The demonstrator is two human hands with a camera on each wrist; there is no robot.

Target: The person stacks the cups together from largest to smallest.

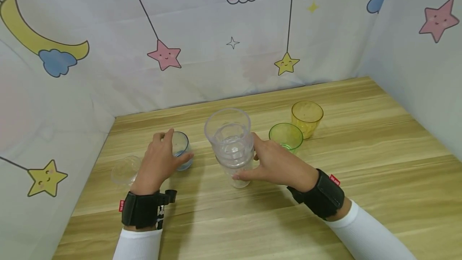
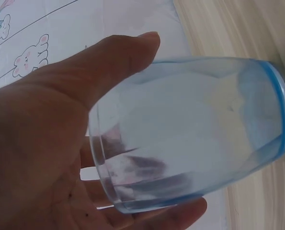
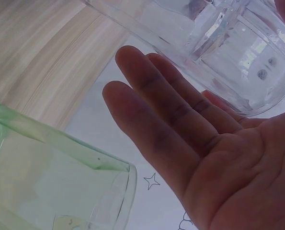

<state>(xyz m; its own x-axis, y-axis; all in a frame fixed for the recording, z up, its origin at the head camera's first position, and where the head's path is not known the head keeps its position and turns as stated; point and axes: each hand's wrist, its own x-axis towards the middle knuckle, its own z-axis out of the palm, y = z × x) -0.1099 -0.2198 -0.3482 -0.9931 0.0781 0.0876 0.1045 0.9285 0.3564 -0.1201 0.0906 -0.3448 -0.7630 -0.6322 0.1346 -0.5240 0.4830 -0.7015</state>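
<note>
A wooden table (image 1: pixel 361 179) is seen bearing five sets of cups. A blue cup (image 1: pixel 180 149) is enclosed by the left fingers (image 1: pixel 182 159); a clear cup (image 1: pixel 124 169) stands just outside them. A clear cup stack (image 1: pixel 231 147) is touched by the right fingers (image 1: pixel 245 176), with a green cup (image 1: pixel 286 136) and a yellow cup (image 1: pixel 306 117) found behind them.

Bare table (image 1: pixel 361 196) fills the lower right and foreground of the head view. Mid-frame, cups crowd: clear stack (image 1: pixel 231 147), green cup (image 1: pixel 286 136), yellow cup (image 1: pixel 306 117), blue cup (image 1: pixel 180 149); a clear cup (image 1: pixel 124 170) blocks the left edge.
</note>
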